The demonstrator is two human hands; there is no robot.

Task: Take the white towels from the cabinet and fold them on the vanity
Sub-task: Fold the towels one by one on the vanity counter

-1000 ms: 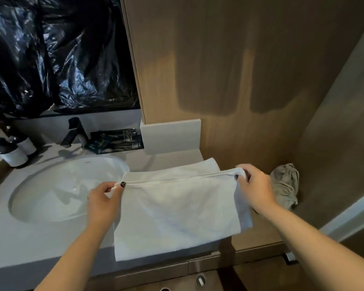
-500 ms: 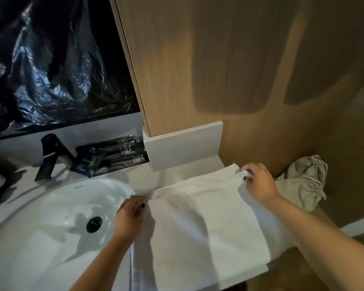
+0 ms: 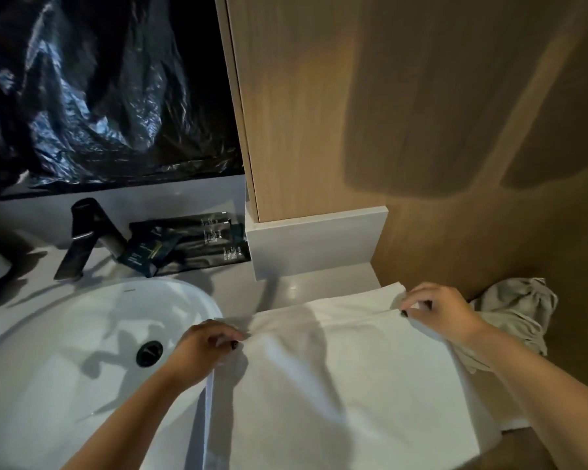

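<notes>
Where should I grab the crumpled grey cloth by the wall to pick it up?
Probably the bunched top of the grey cloth. It lies crumpled against the wooden wall, partly behind the right hand and the white towel, so reach down from above and pinch the raised folds; its lower part is hidden.

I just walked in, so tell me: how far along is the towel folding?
Done: one white towel is out and lying on the vanity beside the sink. In hand: the left hand and right hand each pinch a far corner, mid-fold. Left: the remaining folds. No finished stack or other white towels show here.
</notes>
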